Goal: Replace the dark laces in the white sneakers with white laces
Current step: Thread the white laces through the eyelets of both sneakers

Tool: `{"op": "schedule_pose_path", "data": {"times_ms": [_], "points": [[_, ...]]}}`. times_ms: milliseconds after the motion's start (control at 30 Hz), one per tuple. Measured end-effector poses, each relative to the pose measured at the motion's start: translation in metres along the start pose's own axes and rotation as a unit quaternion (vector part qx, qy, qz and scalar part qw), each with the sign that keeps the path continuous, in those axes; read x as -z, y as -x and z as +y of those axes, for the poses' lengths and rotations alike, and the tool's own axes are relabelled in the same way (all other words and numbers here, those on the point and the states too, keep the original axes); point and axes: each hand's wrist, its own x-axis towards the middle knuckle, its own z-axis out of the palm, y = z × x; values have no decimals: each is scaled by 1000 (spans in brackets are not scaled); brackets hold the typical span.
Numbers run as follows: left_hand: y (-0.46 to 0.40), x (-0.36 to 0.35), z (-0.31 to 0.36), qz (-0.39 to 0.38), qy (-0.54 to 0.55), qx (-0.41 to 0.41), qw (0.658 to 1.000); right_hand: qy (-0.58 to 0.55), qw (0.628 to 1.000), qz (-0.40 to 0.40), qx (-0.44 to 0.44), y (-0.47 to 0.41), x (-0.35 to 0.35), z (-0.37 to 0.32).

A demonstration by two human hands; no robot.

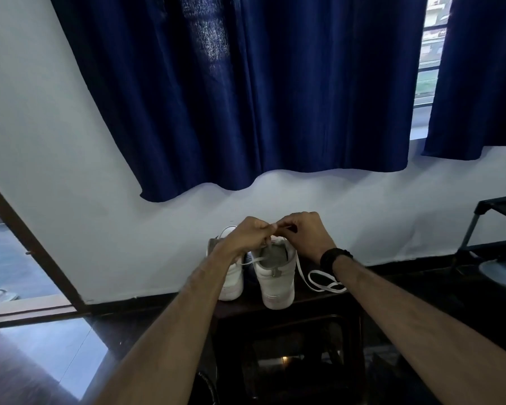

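hands meet above the right-hand sneaker [276,276], heel toward the camera, standing on a dark stool [289,320] against the white wall [70,200]. left hand [250,233]: fingers curled closed, thumb and forefinger pinching a white lace [319,283] just above the shoe's collar. right hand [303,232]: fingers likewise curled in, pinching the same lace where the two hands touch. a dark watch [333,257] sits on the right wrist. lace routing: one run leaves the shoe's opening toward the left hand; a longer free run drops past the shoe's right side and loops on the stool top. second sneaker [231,277]: just beside the first on its left, partly hidden behind the left forearm; lacing state cannot be told. background: dark blue curtain [246,97] hangs above the pair; a dark rack [494,244] stands at the right edge.
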Motion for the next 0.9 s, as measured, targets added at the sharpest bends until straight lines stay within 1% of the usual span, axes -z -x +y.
{"op": "schedule_pose_path", "data": {"times_ms": [100, 133, 200, 233, 267, 333, 433, 500, 600, 700, 800, 900], "points": [[-2, 4, -6, 13, -62, -18, 998, 10, 999, 31, -28, 1, -4, 6], [-3, 4, -8, 34, -95, -19, 995, 19, 998, 42, -49, 1, -6, 10], [-3, 1, -8, 101, -158, -16, 982, 49, 991, 47, -114, 0, -12, 20], [-4, -2, -9, 130, -165, -16, 978, 65, 986, 39, -149, 0, -16, 27], [-7, -6, -12, 142, -165, -12, 976, 70, 981, 32, -178, 0, -20, 32], [-8, -17, -15, 148, -174, -9, 973, 50, 975, 29, -214, 5, -24, 36], [-13, -31, -20, 154, -201, 5, 967, -21, 966, 47, -252, 8, -28, 46], [-14, -39, -22, 168, -258, 4, 952, -91, 956, 31, -279, 6, -32, 61], [-16, -48, -25, 198, -350, -18, 915, -228, 912, 5, -340, 4, -35, 76], [-18, -56, -30, 225, -381, -34, 896, -321, 880, -14, -350, 7, -27, 62], [-22, -59, -31, 229, -373, -37, 898, -397, 847, -24, -354, 9, -26, 69], [-24, -56, -29, 234, -347, -19, 908, -454, 806, -10, -379, 10, -31, 82]]}}
